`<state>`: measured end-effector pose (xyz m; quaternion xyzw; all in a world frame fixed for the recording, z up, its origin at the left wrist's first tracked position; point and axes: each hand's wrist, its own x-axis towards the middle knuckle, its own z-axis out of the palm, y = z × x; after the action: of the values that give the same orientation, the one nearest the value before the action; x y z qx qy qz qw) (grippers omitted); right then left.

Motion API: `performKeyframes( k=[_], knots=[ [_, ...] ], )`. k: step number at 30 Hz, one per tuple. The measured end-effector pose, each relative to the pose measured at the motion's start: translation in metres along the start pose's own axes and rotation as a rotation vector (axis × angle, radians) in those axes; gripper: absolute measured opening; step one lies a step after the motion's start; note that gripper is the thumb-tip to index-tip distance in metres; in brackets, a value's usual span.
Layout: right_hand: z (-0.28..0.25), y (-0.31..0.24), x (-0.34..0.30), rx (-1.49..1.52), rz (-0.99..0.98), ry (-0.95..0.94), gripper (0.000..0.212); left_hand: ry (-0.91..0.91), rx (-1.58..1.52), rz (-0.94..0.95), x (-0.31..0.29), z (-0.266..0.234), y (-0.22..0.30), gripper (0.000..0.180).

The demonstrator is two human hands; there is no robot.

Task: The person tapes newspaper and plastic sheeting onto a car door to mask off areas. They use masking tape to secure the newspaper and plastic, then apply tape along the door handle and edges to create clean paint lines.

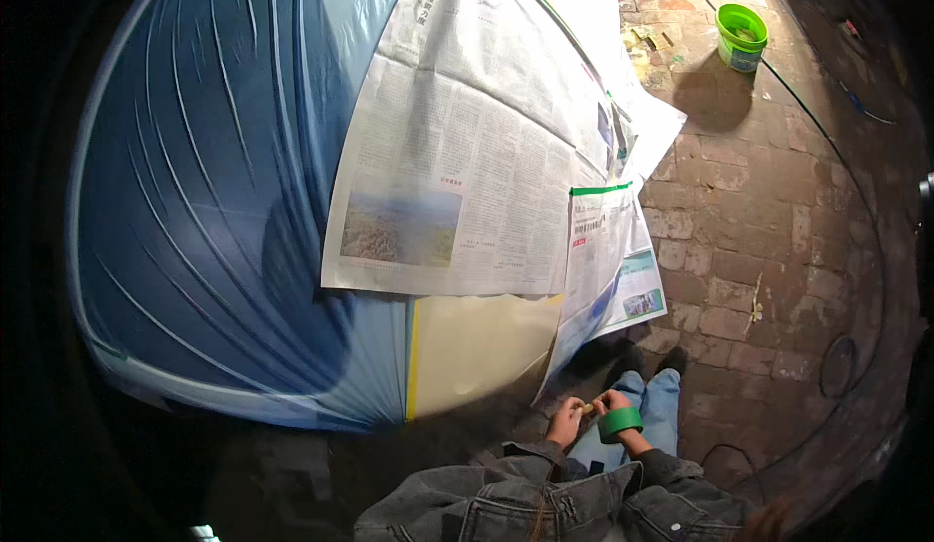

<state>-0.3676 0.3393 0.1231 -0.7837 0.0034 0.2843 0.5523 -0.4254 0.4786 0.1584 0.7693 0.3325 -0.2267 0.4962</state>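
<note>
Green is the tape roll (620, 424), which sits around the right wrist like a bracelet, just behind the right hand (613, 403). Both forearms, in dark grey sleeves, come up from below, and the hands meet in front of the body, above the blue trousers (662, 411), off the lower right corner of the cream panel (482, 347). The left hand (564, 425) and the right hand are both partly closed, with bent fingers and tips nearly together. Between the fingertips there shows a small yellowish piece (588, 408); it is too small to name, and I cannot tell which hand has hold of it. The dark shoes (671, 359) are partly hidden, one near the hanging newspaper sheet (595, 250), which falls over the right edge of the panel and has a green strip (600, 190) along its top. A large newspaper (467, 162) hides the panel's upper part; blue film (195, 201) covers the left side. Farther away, on the brick floor (720, 250), stands a green bucket (741, 36); its contents are hard to make out. The picture's corners are lost in darkness.
</note>
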Motion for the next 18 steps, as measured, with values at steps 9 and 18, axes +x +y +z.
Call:
performKeyframes(
  k=[9, 18],
  knots=[
    [-0.004, -0.035, 0.002, 0.200, -0.306, -0.043, 0.014, -0.644, 0.158, 0.175, 0.023, -0.060, -0.101, 0.020],
    [-0.045, -0.198, 0.117, 0.526, -0.510, -0.125, 0.021, -0.015, -0.401, -0.373, -0.003, -0.016, -0.160, 0.009]
  ],
)
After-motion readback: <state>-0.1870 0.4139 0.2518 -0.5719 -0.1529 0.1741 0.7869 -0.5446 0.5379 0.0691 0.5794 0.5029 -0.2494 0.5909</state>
